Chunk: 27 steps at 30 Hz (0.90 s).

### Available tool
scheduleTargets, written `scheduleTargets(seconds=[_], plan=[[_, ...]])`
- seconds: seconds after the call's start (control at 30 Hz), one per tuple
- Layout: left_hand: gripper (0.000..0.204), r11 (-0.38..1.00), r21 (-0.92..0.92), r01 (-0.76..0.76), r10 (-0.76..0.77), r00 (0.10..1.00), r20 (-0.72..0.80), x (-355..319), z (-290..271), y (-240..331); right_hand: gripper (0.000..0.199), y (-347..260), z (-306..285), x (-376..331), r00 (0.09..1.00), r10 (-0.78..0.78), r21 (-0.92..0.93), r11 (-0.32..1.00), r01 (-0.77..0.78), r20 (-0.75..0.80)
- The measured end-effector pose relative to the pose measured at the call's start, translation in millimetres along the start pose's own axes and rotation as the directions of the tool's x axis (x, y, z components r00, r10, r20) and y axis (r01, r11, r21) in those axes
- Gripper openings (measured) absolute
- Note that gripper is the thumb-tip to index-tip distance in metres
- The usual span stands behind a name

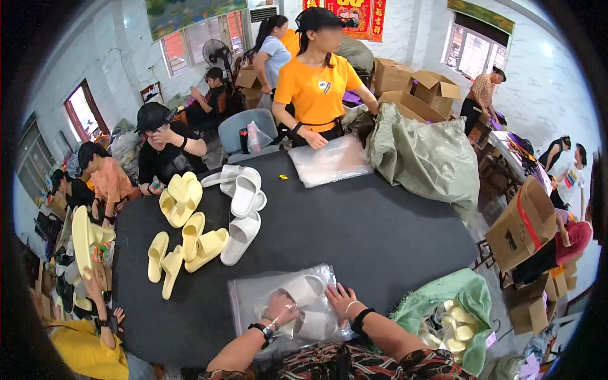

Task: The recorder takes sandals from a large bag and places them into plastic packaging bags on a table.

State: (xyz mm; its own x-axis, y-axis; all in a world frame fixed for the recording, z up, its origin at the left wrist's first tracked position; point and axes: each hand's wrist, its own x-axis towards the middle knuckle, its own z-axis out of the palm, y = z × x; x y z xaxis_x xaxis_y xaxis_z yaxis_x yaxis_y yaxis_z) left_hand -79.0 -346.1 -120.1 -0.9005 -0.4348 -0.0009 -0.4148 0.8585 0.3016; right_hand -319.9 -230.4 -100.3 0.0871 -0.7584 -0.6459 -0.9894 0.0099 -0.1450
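A pair of pale grey slippers lies with a clear plastic bag (pixel 244 294) on the black table in front of me. The upper slipper (pixel 307 288) points up and to the right; the lower slipper (pixel 313 325) shows under the plastic. My left hand (pixel 282 309) is at their left side, its fingers curled around part of a slipper, partly veiled by the plastic. Stretched fingers of my right hand (pixel 342 300) rest on the bag's right edge, beside the slippers. Farther up the table are loose grey slippers (pixel 240 237) and several yellow slippers (pixel 206 248).
Across the black table (pixel 380 234), a person in orange (pixel 320 88) touches a stack of clear bags (pixel 332 161) beside a big grey-green sack (pixel 424 152). A green sack of wrapped yellow slippers (pixel 411 304) stands at my right. At left, a yellow-sleeved person raises yellow slippers (pixel 82 240).
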Motion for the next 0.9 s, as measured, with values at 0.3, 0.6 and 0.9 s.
scheduleTargets(seconds=[0.3, 0.6, 0.9], plan=[[0.013, 0.906, 0.243, 0.346, -0.361, 0.933, 0.017, -98.2, -6.3, -69.5, 0.147, 6.6, -6.1, 9.5, 0.996, 0.001, -0.077, 0.997, -0.008, -0.094], [0.022, 0.565, 0.102, 0.819, -0.801, 0.574, -0.169, -237.2, -48.1, -108.3, 0.146, -1.9, -3.0, 5.5, 0.999, -0.013, -0.027, 1.0, 0.012, -0.043], [0.018, 0.64, 0.016, 0.768, -0.597, 0.51, -0.619, -157.9, -156.6, -18.1, 0.147, -15.3, -13.1, -2.2, 0.996, 0.026, -0.05, 0.998, -0.03, -0.091]])
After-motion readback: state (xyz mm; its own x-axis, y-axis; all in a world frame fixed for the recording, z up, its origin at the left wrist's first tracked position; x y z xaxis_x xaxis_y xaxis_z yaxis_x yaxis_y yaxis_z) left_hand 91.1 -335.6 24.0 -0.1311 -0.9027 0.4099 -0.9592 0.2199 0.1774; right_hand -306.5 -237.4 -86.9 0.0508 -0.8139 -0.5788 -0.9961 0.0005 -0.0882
